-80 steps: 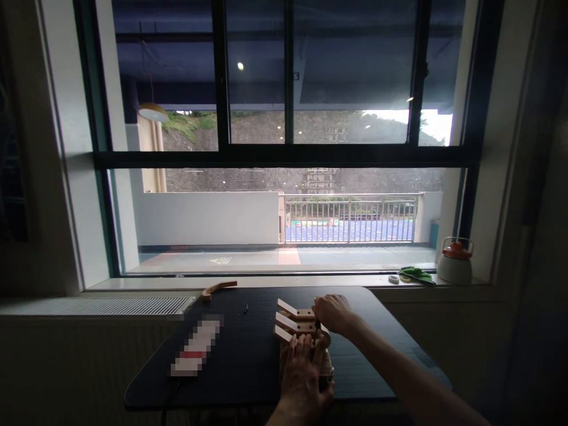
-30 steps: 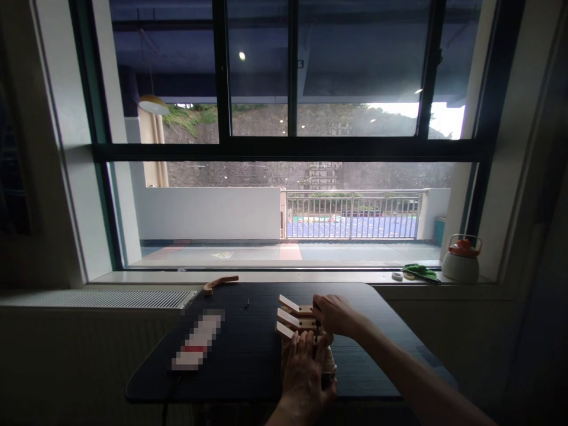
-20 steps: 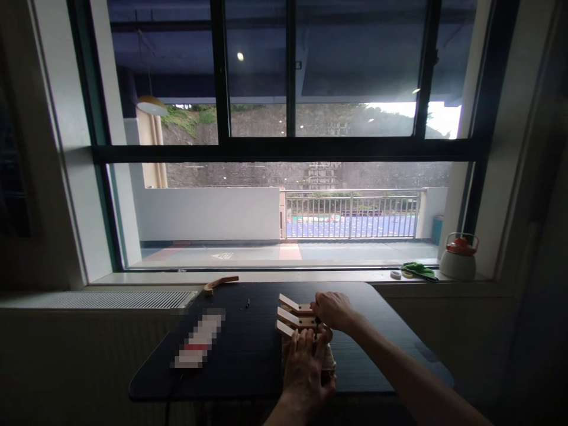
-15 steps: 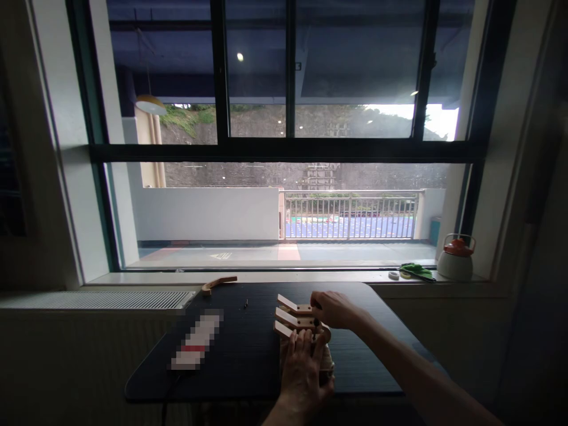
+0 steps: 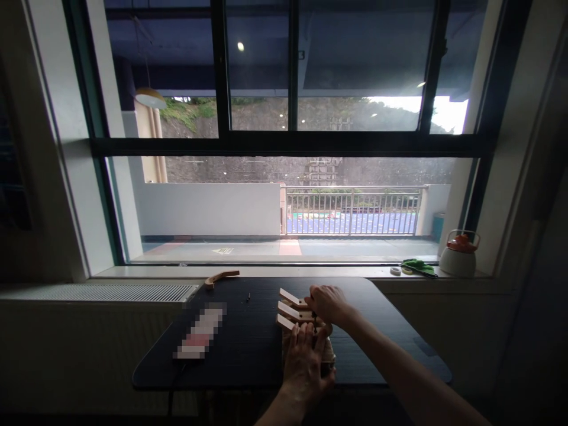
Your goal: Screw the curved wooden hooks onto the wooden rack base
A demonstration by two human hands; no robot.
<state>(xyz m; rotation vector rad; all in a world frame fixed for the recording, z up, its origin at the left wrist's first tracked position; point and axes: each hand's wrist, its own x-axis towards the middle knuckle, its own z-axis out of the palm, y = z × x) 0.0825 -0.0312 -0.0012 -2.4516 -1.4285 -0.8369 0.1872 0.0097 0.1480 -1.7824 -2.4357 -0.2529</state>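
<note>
A light wooden piece with three slanted pegs (image 5: 290, 309) lies on the dark table (image 5: 248, 349) in front of me. My left hand (image 5: 306, 361) lies flat on its near end, fingers stretched out. My right hand (image 5: 326, 305) is closed over a small dark tool that stands upright on the wooden piece behind the pegs; the tool is mostly hidden by the fingers.
A curved wooden part (image 5: 220, 276) and a small dark screw (image 5: 248, 296) lie near the table's far edge. A pale slip (image 5: 202, 330) lies at the left. On the windowsill sit a white kettle with an orange lid (image 5: 459, 254) and a green cloth (image 5: 417, 267).
Both hands keep their places on the wooden piece. Only the view has shifted slightly with my head.
</note>
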